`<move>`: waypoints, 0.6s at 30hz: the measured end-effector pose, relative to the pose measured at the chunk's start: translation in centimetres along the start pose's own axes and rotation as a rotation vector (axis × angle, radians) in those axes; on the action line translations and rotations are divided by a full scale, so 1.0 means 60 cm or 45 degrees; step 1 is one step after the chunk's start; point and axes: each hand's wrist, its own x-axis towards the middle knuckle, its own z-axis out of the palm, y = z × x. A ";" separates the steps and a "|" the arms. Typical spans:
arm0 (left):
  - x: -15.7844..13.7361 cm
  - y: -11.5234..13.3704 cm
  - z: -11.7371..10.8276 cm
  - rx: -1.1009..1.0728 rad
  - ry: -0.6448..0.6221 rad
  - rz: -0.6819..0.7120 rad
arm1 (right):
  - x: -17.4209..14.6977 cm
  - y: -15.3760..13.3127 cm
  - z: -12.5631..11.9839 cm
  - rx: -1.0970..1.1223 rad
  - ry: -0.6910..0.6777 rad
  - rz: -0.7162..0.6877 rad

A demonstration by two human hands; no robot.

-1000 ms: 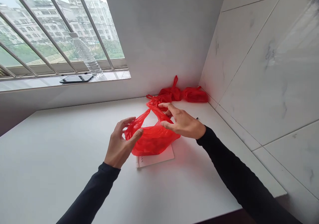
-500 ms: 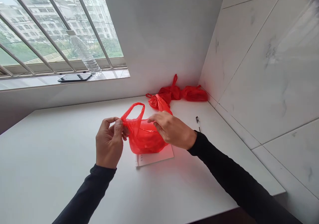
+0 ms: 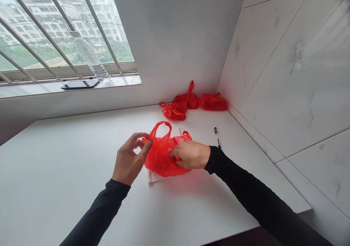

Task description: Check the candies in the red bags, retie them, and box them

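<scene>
A red plastic bag [image 3: 160, 162] sits near the table's middle, its left handle standing up in a loop. With thumb and fingers, my left hand [image 3: 131, 155] pinches the bag's left edge at the base of that loop. My right hand [image 3: 193, 154] is at the bag's mouth, fingers curled and their tips partly hidden by the red plastic. What those fingers hold, if anything, cannot be made out. White paper or a booklet [image 3: 152, 178] lies under the bag, its lower left corner showing.
Several more red plastic bags [image 3: 175, 112] lie in the table's back corner against the walls. A black pen [image 3: 216, 131] lies right of the bag. On the windowsill stand a clear water bottle [image 3: 94, 60] and a flat dark phone [image 3: 80, 85].
My left hand moved right with the bag's edge. My right hand lowered to the bag's mouth. The raised right handle dropped, uncovering more of the bags behind.
</scene>
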 end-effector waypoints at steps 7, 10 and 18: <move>-0.016 0.008 0.008 0.140 -0.506 0.271 | 0.006 -0.012 0.006 0.132 0.046 -0.071; -0.016 0.003 0.019 0.229 -0.492 0.263 | 0.010 -0.018 0.006 0.177 0.090 -0.060; -0.011 -0.010 0.020 0.086 -0.108 0.343 | 0.016 0.002 0.018 0.030 0.107 0.202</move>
